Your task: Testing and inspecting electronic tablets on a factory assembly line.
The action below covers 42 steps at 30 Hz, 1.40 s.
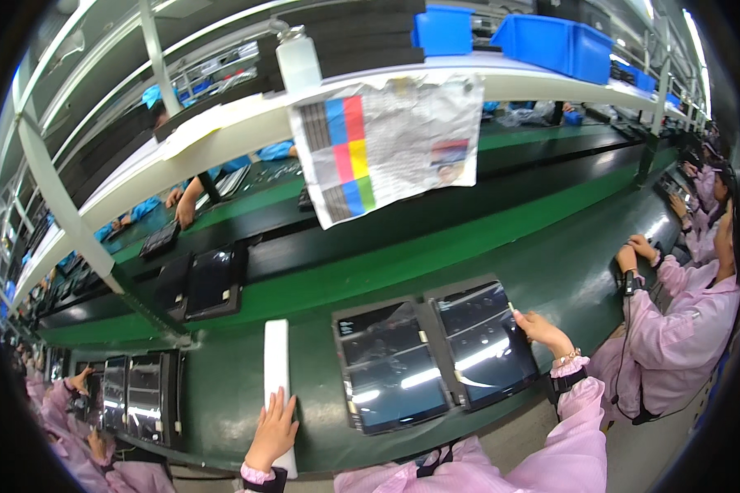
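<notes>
My left hand (273, 431) lies flat with fingers stretched on a long, narrow white bar (277, 353) at the near edge of the green bench. My right hand (544, 331) pinches the upper right edge of a dark glossy tablet screen (489, 345); some of its fingertips are hidden behind that edge. To the left of this screen is a second tablet screen (393, 366), with clear film along its borders. Both screens sit in dark grey trays, side by side, and small pale tabs show at their edges. Small light marks show on both screens.
Behind the green bench (329, 300) runs a dark conveyor (370, 222) carrying more screens (214, 281). A printed colour sheet (390, 148) hangs from a shelf with a bottle (298, 62) and blue bins (555, 45). Co-workers in pink (682, 329) sit at both sides; upright posts (74, 214) stand left.
</notes>
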### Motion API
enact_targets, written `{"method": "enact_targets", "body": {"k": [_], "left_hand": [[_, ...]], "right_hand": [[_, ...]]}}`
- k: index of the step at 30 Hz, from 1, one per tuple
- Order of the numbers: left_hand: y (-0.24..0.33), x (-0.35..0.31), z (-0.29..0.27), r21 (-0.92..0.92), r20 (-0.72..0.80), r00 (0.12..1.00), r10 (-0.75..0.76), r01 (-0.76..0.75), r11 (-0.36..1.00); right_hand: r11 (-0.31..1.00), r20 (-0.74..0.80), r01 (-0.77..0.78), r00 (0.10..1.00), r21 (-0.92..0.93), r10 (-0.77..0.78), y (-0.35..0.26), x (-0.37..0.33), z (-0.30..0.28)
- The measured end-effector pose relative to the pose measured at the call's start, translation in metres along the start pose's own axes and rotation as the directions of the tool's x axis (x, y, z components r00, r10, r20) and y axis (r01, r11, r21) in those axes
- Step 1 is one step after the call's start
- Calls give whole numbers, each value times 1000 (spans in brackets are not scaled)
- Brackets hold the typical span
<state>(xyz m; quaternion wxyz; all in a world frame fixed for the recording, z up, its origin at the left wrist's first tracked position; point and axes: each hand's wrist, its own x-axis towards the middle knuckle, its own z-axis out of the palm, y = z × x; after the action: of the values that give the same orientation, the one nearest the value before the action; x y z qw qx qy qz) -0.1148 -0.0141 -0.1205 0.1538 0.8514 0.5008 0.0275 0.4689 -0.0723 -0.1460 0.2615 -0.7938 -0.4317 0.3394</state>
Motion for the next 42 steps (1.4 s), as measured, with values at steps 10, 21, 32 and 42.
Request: {"method": "enact_targets", "body": {"k": [10, 21, 32, 42], "left_hand": [[3, -18, -22, -518, -17, 967, -253, 207, 830], [-31, -15, 1, -801, -163, 965, -205, -8, 599], [-10, -7, -14, -866, -53, 975, -216, 63, 497], [-10, 24, -45, -110, -250, 965, -73, 47, 993]], "right_hand": [[947, 296, 308, 900, 88, -320, -89, -34, 98], [910, 139, 389, 918, -143, -370, -131, -51, 106], [949, 70, 294, 955, -116, -287, -109, -44, 94], [882, 47, 374, 925, -285, -377, -144, -73, 91]]}}
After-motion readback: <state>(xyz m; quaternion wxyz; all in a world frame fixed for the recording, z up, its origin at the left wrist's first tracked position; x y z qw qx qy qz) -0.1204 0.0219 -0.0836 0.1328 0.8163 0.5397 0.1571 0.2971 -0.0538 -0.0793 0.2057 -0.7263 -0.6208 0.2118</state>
